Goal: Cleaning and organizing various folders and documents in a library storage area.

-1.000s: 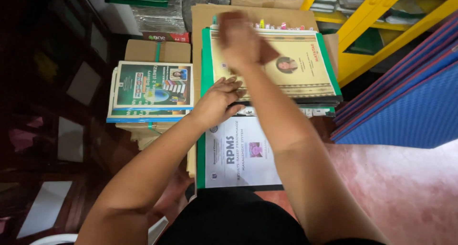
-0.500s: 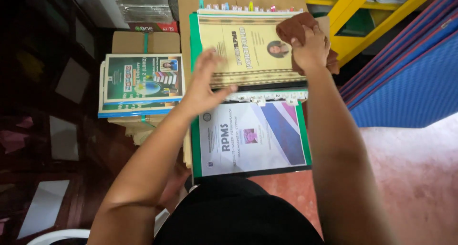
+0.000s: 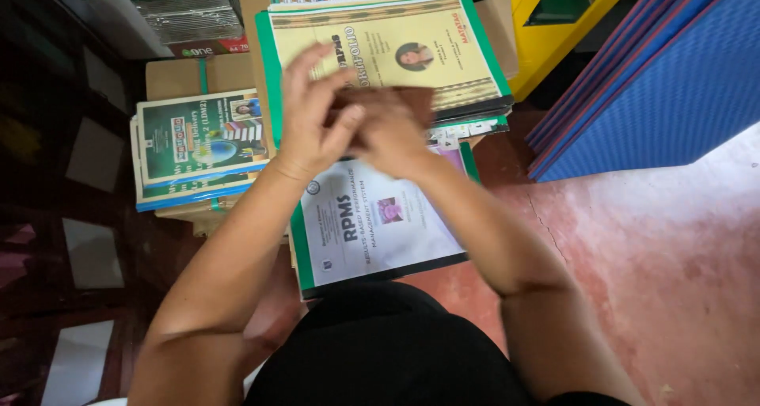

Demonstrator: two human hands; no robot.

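Overhead view of a sorting spot on a red floor [image 3: 673, 240]. Blue panels [image 3: 673, 66] are leaned at the right, with a yellow rack [image 3: 570, 18] at the far right. Two green-edged binders are stacked in the middle: the far binder [image 3: 427, 50] with a yellow cover and coloured tabs along its far edge, and the near binder [image 3: 372, 232] with a white cover, partly under it. A stack of booklets [image 3: 198, 145] is set on a box [image 3: 229, 70] at the left.

Both hands are raised over the binders, touching. The left hand [image 3: 313, 121] is held with fingers spread wide and pointing far. The right hand [image 3: 388, 141] is closed on a brown cloth [image 3: 408, 101] – blurred, so the exact pinch cannot be told.

The step in hand is judged to be a regathering of the cloth between the hands. A next move would call for one firm hold and a freed second hand.

The cloth is held above the far binder's near edge. Its long axis is judged to lie left to right – the free end towards the right.
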